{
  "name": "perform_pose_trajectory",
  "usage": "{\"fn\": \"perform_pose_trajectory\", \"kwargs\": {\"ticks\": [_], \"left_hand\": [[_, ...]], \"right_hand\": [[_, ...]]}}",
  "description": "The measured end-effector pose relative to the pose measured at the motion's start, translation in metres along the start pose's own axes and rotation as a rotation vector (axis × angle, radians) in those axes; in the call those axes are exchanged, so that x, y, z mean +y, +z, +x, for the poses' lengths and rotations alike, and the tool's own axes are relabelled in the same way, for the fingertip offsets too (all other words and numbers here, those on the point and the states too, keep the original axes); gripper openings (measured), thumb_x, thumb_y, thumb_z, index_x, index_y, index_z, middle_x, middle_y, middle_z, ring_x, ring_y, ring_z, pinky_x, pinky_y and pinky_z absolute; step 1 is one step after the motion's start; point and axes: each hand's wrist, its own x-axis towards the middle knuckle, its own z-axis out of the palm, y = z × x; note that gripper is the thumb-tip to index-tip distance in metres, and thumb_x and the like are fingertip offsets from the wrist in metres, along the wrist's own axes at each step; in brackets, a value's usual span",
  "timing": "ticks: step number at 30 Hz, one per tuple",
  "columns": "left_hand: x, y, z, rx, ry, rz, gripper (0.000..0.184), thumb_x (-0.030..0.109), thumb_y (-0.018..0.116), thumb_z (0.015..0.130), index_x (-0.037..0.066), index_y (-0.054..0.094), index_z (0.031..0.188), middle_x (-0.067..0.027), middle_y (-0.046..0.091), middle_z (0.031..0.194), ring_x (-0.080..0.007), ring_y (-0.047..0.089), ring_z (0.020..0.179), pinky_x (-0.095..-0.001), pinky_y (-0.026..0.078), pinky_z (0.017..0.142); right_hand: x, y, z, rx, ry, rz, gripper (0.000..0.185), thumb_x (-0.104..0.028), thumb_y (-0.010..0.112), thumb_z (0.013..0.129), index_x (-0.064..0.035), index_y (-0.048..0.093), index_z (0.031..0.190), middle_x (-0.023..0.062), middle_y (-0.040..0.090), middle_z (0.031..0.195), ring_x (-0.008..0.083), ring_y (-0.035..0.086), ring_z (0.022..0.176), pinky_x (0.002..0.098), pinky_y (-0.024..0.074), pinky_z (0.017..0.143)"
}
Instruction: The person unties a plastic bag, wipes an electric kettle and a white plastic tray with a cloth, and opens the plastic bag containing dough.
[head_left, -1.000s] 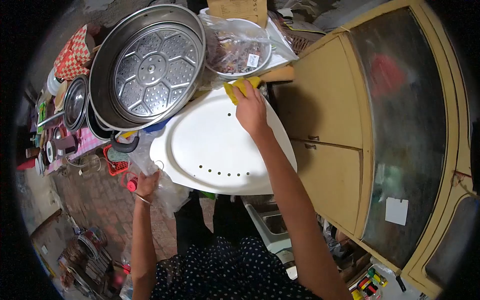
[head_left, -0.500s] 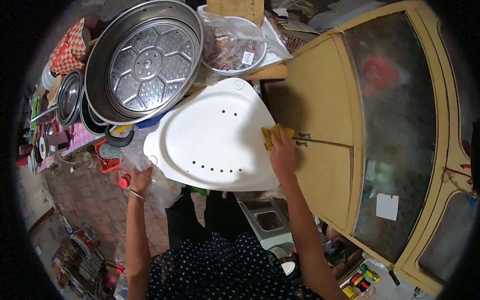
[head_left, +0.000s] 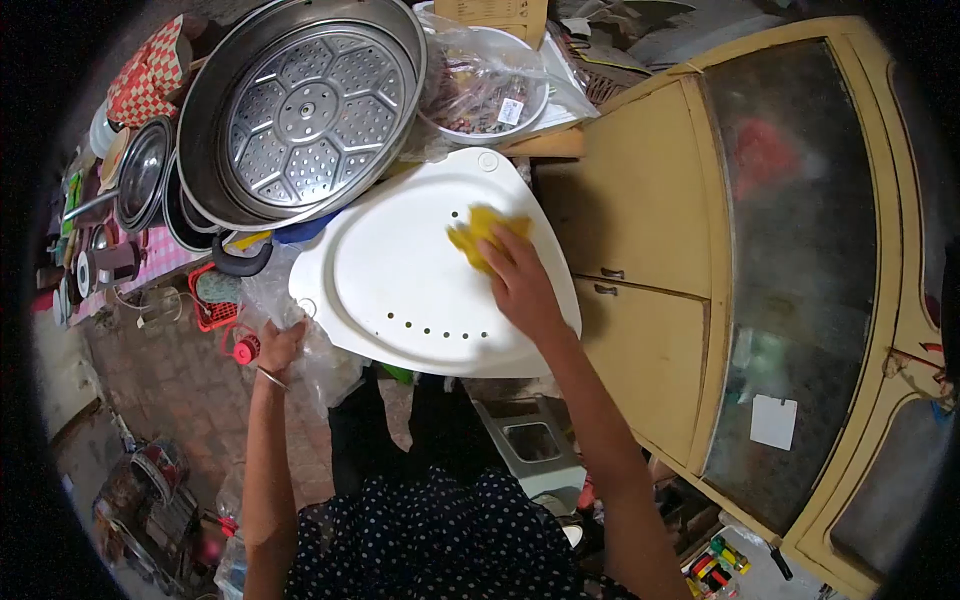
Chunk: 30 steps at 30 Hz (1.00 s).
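A white molded plastic panel (head_left: 400, 270) with rounded corners and rows of small holes lies in front of me. My right hand (head_left: 520, 285) presses a crumpled yellow cloth (head_left: 480, 235) onto its surface, right of the middle. The cloth is smeared by motion. Just below the panel's left corner, my left hand (head_left: 282, 343) has its fingers curled at a clear plastic bag (head_left: 328, 365). Its fingertips are partly hidden. Beside that hand is a red cap (head_left: 245, 348).
A large steamer pot (head_left: 305, 120) with a perforated insert stands behind the panel. Near it is a white bowl (head_left: 530, 95) under clear plastic. A yellow wooden cabinet (head_left: 640, 200) borders the right side. A grey stool (head_left: 535, 445) stands below.
My right hand has carried the yellow cloth leftward and up, from the panel's right edge onto its surface. My left hand stays by the left corner. The view has shifted slightly.
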Motion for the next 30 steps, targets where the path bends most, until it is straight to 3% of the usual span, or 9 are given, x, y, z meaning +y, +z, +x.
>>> {"fn": "perform_pose_trajectory", "kwargs": {"ticks": [4, 6, 8, 13, 14, 18, 21, 26, 30], "left_hand": [[-0.031, -0.017, 0.011, -0.024, 0.250, 0.205, 0.035, 0.005, 0.058, 0.075, 0.001, 0.047, 0.108, -0.0050, 0.056, 0.093, -0.0153, 0.052, 0.082, -0.0267, 0.043, 0.069], [-0.007, -0.005, 0.001, 0.033, 0.006, -0.055, 0.034, 0.004, 0.058, 0.075, 0.000, 0.047, 0.107, -0.0055, 0.056, 0.093, -0.0156, 0.053, 0.081, -0.0272, 0.043, 0.068], [0.013, 0.011, -0.010, 0.076, -0.059, 0.088, 0.034, 0.003, 0.058, 0.075, -0.002, 0.046, 0.107, -0.0060, 0.056, 0.093, -0.0162, 0.053, 0.080, -0.0273, 0.044, 0.068], [0.012, 0.014, -0.009, 0.119, 0.038, 0.014, 0.028, 0.005, 0.060, 0.074, -0.001, 0.052, 0.100, -0.0047, 0.056, 0.089, -0.0163, 0.053, 0.075, -0.0277, 0.044, 0.066], [0.010, 0.014, -0.008, 0.121, 0.041, 0.007, 0.028, 0.005, 0.060, 0.074, -0.001, 0.052, 0.100, -0.0047, 0.056, 0.089, -0.0163, 0.053, 0.075, -0.0277, 0.044, 0.066], [0.021, 0.016, -0.010, 0.144, -0.043, 0.054, 0.021, 0.007, 0.060, 0.074, 0.001, 0.056, 0.094, -0.0018, 0.057, 0.080, -0.0131, 0.051, 0.068, -0.0266, 0.042, 0.060], [0.024, 0.021, -0.015, 0.141, -0.061, 0.060, 0.020, 0.009, 0.060, 0.074, 0.001, 0.056, 0.093, -0.0008, 0.057, 0.078, -0.0110, 0.050, 0.065, -0.0248, 0.040, 0.056], [0.030, 0.022, -0.017, 0.142, -0.062, 0.130, 0.021, 0.010, 0.061, 0.073, 0.002, 0.057, 0.092, -0.0009, 0.057, 0.078, -0.0096, 0.050, 0.062, -0.0228, 0.038, 0.055], [0.030, 0.023, -0.018, 0.128, -0.006, 0.012, 0.022, 0.006, 0.059, 0.073, 0.000, 0.055, 0.093, -0.0013, 0.057, 0.078, -0.0099, 0.051, 0.062, -0.0229, 0.039, 0.054]], "right_hand": [[0.033, 0.054, 0.061, -0.007, -0.188, -0.271, 0.030, -0.008, 0.055, 0.070, -0.0080, 0.056, 0.100, 0.0111, 0.050, 0.105, 0.0299, 0.048, 0.091, 0.0398, 0.0419, 0.077], [0.031, 0.046, 0.064, 0.081, 0.125, -0.138, 0.024, -0.013, 0.054, 0.071, -0.0067, 0.057, 0.095, 0.0095, 0.052, 0.097, 0.0290, 0.050, 0.084, 0.0387, 0.0430, 0.071], [0.056, 0.037, 0.037, -0.004, -0.018, -0.410, 0.021, -0.009, 0.051, 0.072, -0.0026, 0.054, 0.092, 0.0099, 0.052, 0.098, 0.0304, 0.051, 0.086, 0.0389, 0.0433, 0.073], [0.025, 0.018, -0.075, -0.304, 0.380, -0.433, 0.034, -0.012, 0.050, 0.076, 0.0065, 0.048, 0.105, 0.0256, 0.041, 0.113, 0.0397, 0.041, 0.105, 0.0424, 0.0393, 0.088], [0.014, 0.012, -0.084, -0.571, 0.611, -0.244, 0.036, -0.015, 0.051, 0.076, 0.0044, 0.049, 0.106, 0.0277, 0.037, 0.117, 0.0424, 0.040, 0.105, 0.0444, 0.0404, 0.086], [-0.005, -0.005, -0.099, -0.100, 0.663, 0.366, 0.028, -0.006, 0.048, 0.073, 0.0019, 0.057, 0.098, 0.0160, 0.060, 0.086, 0.0255, 0.059, 0.079, 0.0322, 0.0449, 0.075], [0.005, -0.004, -0.062, 0.111, 0.930, 0.605, 0.031, -0.007, 0.046, 0.078, 0.0002, 0.053, 0.108, 0.0133, 0.059, 0.094, 0.0199, 0.057, 0.085, 0.0300, 0.0442, 0.075], [0.035, 0.067, 0.030, 0.250, 0.653, 0.091, 0.040, -0.012, 0.047, 0.077, 0.0058, 0.046, 0.112, 0.0273, 0.042, 0.112, 0.0397, 0.041, 0.104, 0.0421, 0.0309, 0.093], [-0.009, 0.089, 0.089, 0.270, 0.432, 0.110, 0.032, -0.003, 0.052, 0.069, 0.0047, 0.050, 0.100, 0.0264, 0.042, 0.107, 0.0392, 0.042, 0.099, 0.0449, 0.0338, 0.087]]}}
